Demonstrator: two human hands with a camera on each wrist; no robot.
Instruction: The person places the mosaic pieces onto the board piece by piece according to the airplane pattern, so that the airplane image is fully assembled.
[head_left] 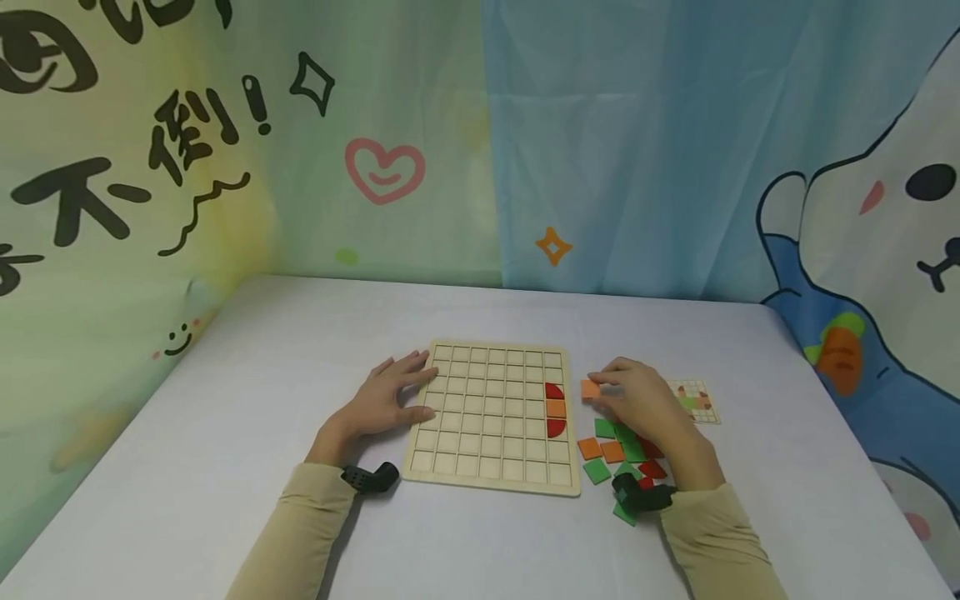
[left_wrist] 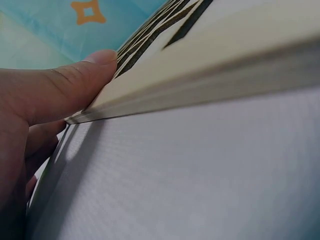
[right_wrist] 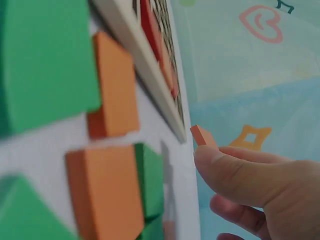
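Note:
A pale wooden grid board [head_left: 483,487] lies on the table. My left hand [head_left: 380,398] rests along its left edge with spread fingers; in the left wrist view its thumb [left_wrist: 75,87] touches the board's top. To the right of the board, my right hand [head_left: 648,404] pinches an orange square tile [head_left: 590,390] between thumb and fingers. The right wrist view shows this tile [right_wrist: 204,137] raised at the fingertips. In the board's right part sit an orange square [head_left: 556,408] and two red rounded pieces, one above [head_left: 553,391] and one below it.
Loose green, orange and red tiles [head_left: 612,452] lie right of the board, partly under my right forearm. A small printed pattern card [head_left: 696,402] lies beyond my right hand. Printed curtains [head_left: 622,150] hang behind the white table [head_left: 225,400].

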